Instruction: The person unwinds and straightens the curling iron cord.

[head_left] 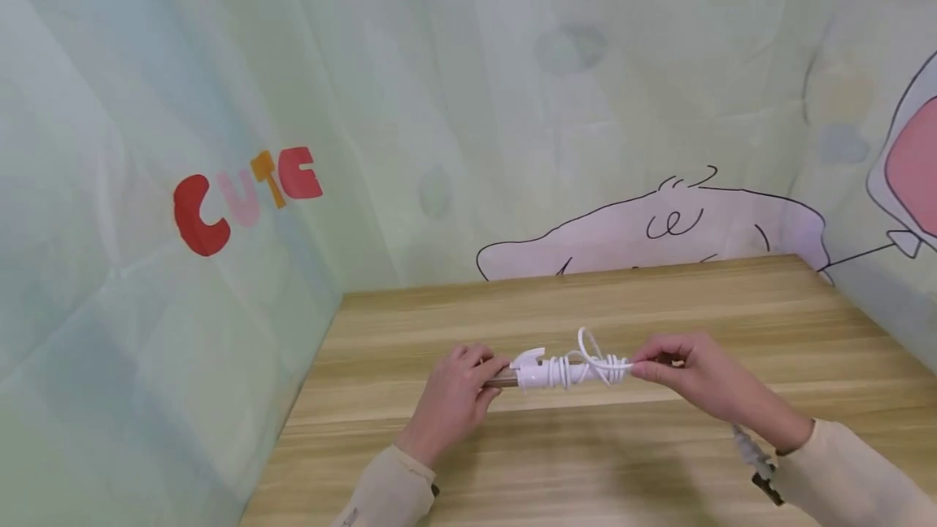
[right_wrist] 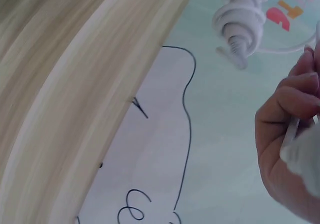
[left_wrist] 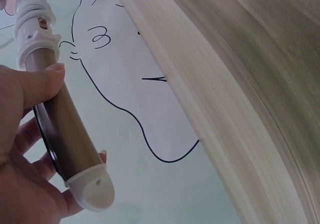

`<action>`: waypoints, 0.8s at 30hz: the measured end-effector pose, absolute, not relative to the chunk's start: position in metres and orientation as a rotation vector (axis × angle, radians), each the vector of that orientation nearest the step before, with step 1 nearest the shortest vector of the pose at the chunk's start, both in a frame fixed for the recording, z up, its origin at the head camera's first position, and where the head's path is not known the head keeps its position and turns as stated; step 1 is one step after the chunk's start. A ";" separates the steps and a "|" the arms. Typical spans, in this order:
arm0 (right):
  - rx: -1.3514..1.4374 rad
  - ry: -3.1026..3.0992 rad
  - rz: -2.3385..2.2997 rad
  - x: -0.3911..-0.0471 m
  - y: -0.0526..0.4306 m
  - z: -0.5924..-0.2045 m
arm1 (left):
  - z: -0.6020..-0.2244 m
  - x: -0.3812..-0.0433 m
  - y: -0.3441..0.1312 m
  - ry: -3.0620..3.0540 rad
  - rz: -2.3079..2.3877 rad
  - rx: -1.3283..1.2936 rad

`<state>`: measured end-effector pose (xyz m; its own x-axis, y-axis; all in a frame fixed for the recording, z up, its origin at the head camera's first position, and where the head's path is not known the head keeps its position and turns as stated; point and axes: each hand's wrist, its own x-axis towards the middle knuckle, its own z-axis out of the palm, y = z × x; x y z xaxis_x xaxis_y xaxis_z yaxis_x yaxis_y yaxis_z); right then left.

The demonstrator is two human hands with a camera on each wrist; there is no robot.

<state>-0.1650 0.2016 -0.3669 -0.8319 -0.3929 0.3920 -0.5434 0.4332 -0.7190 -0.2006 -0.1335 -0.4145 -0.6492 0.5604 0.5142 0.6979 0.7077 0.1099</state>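
A curling iron with a white handle and a brown barrel is held roughly level above the table. My left hand grips the barrel, thumb on one side and fingers behind, as the left wrist view shows. White cord is wound several times round the handle, and a loose loop stands up from it. My right hand pinches the cord just beyond the handle's end. Below the right wrist hangs a whitish plug, blurred in the right wrist view. The barrel's white tip shows beneath the left fingers.
A wood-grain table lies under both hands. Behind and at the left stands a pale green printed cloth with coloured letters and a line-drawn figure, meeting the table's edges.
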 end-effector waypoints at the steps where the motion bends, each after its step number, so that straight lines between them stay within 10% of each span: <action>1: 0.793 -2.516 1.356 -0.167 0.204 -0.368 | -0.415 -0.200 -0.134 -2.467 -0.416 -0.972; 24: 0.550 -2.775 1.362 -0.185 0.226 -0.432 | -0.417 -0.199 -0.136 -2.457 -0.471 -0.975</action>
